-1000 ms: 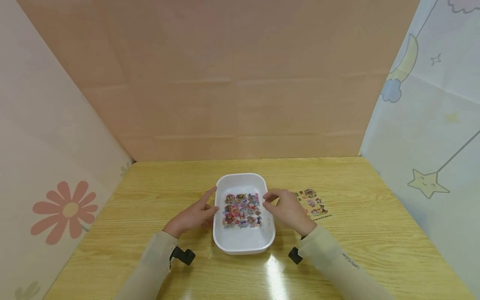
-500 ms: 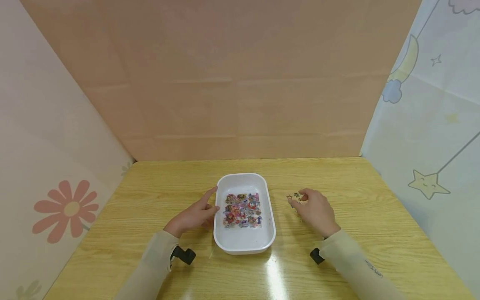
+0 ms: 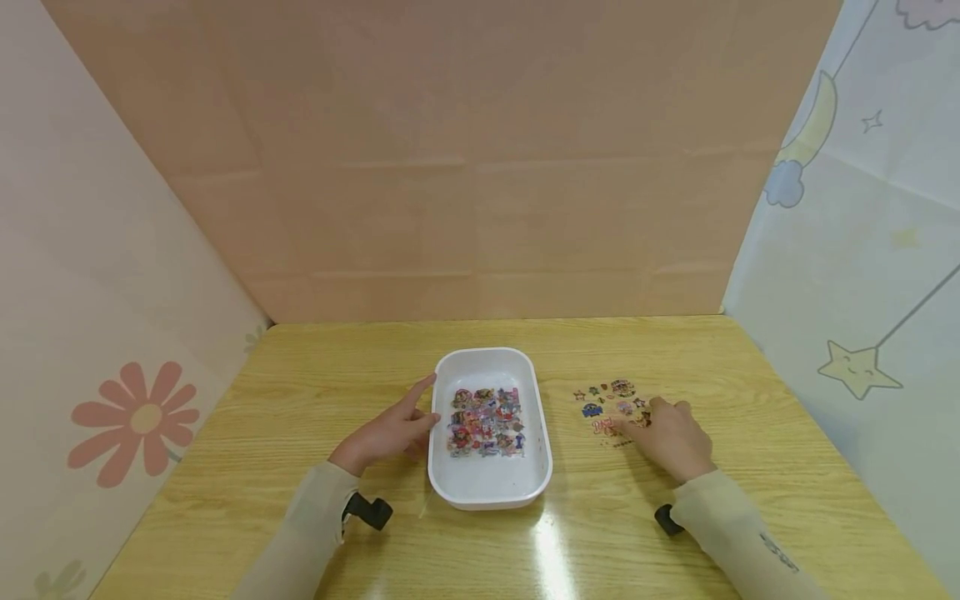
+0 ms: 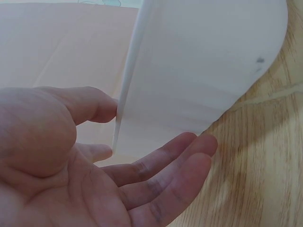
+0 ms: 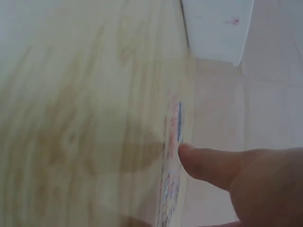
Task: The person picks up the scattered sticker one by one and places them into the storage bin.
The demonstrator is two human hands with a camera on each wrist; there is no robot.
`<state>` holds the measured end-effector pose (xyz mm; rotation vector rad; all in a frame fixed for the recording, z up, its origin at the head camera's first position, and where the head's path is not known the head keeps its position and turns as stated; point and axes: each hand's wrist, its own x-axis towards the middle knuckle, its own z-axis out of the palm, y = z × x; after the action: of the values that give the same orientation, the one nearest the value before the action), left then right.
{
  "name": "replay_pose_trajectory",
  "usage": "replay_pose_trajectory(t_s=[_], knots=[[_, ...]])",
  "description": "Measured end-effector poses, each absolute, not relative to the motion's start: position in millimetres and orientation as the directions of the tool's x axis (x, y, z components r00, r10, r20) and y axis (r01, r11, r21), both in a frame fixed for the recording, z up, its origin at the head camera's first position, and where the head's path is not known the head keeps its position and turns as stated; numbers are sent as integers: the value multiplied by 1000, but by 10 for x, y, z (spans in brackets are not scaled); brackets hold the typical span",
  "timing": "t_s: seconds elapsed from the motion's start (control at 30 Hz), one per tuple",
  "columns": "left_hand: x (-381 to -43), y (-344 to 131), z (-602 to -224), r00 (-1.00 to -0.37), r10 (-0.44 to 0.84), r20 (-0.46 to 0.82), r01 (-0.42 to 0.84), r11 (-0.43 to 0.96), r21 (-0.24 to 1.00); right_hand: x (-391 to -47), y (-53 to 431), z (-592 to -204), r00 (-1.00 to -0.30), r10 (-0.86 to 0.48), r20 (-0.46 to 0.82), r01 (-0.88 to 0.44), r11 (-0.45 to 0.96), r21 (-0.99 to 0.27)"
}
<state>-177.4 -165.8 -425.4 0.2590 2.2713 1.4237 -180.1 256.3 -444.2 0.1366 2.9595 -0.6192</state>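
A white rectangular tray (image 3: 489, 487) stands in the middle of the table, with clear stickers printed with colourful cartoons (image 3: 486, 425) lying in it. My left hand (image 3: 390, 429) touches the tray's left side. In the left wrist view its thumb tip (image 4: 110, 109) meets the rim and the loosely bent fingers lie by the outer wall. To the tray's right, a clear sticker sheet (image 3: 622, 388) lies flat on the table. My right hand (image 3: 677, 437) is over the sheet's right part, hiding some of it. The right thumb (image 5: 201, 163) reaches onto the sheet in the right wrist view.
The wood-grain table (image 3: 337, 367) has a peach-coloured panel (image 3: 465, 208) along its back. Pale printed walls stand on both sides, the left with a flower (image 3: 142, 421) and the right with a star (image 3: 855, 367).
My right hand has moved right, from the tray's right rim to the sticker sheet and across it, uncovering the sheet's left part. My left hand and the tray have stayed in place.
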Motion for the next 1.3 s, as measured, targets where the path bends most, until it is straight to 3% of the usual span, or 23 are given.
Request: replay_pose_trajectory(t_s=[1.3], knots=[[-1783,-1644,-4263,-887,374,-271,-85,444,892,-1841,2638,-4499,-978,130,-166,179,927,-330]])
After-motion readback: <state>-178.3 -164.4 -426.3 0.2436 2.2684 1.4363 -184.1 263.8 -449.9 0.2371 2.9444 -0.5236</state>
